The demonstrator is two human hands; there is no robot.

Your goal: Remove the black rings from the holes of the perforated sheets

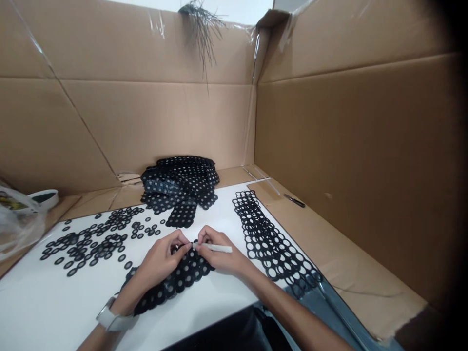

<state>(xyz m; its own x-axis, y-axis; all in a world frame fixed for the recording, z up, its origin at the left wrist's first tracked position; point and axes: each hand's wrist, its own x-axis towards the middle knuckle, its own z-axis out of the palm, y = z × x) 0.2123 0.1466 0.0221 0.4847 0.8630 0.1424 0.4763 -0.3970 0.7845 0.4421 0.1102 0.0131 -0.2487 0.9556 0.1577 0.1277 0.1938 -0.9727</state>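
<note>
My left hand (pixel 166 256) is closed, pinching the upper edge of a black sheet of joined rings (pixel 175 282) that lies on the white board. Between the thumb and fingers of my right hand (pixel 219 248) is a slim white pen-like tool (pixel 218 248). Its tip end is at the sheet's edge, close to my left fingertips; the fingers hide the exact contact. Left of my hands, many loose black rings (pixel 106 248) are scattered over the board. A strip of black ring-hole webbing (pixel 261 231) lies to the right.
A heap of black dotted sheets (pixel 179 180) sits at the back of the white board (pixel 47 302). Cardboard walls (pixel 175 117) rise behind and at right. A black-handled knife (pixel 294 200) lies on the right. At far left are a clear plastic bag (pixel 22 229) and a white bowl (pixel 49 199).
</note>
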